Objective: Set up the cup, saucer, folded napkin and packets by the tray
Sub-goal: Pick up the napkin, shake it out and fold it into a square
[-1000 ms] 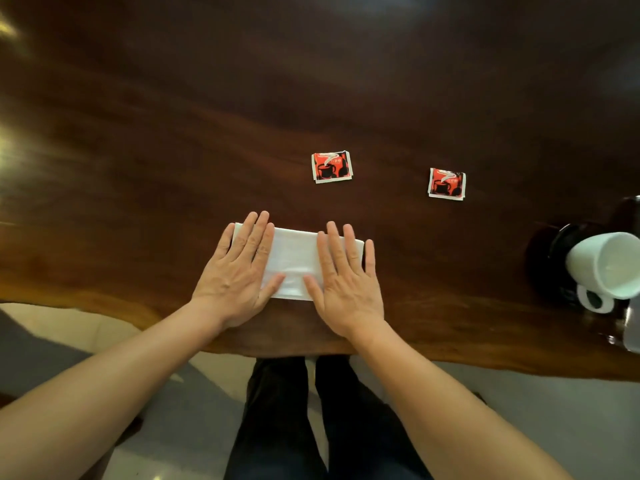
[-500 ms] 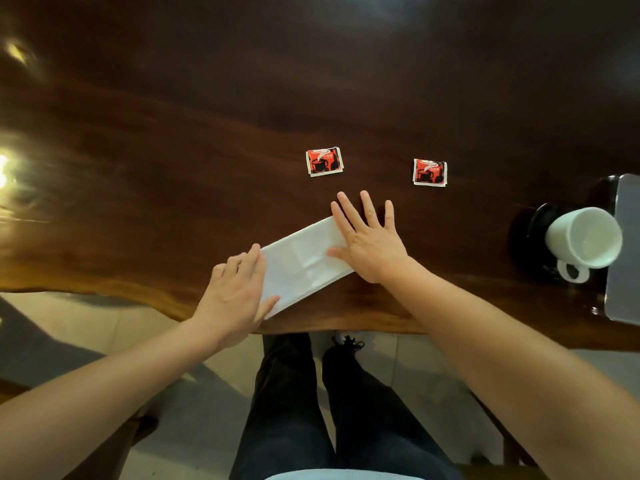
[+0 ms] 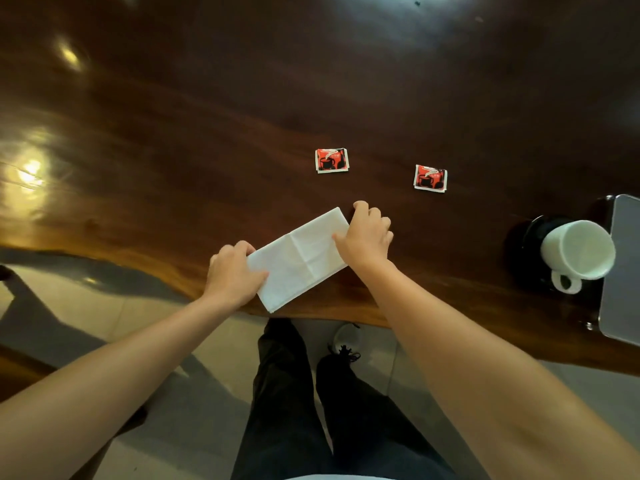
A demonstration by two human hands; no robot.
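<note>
left hand (image 3: 232, 276) and right hand (image 3: 366, 233) pinch opposite ends of the creased rectangular white napkin (image 3: 300, 258).

Both arms reach forward over the table edge. Left hand (image 3: 232, 275) has its fingers curled, pinching the near-left end of the napkin (image 3: 298, 258). Right hand (image 3: 367, 235) is curled too, knuckles up, gripping the far-right end. Legs visible below.
</note>
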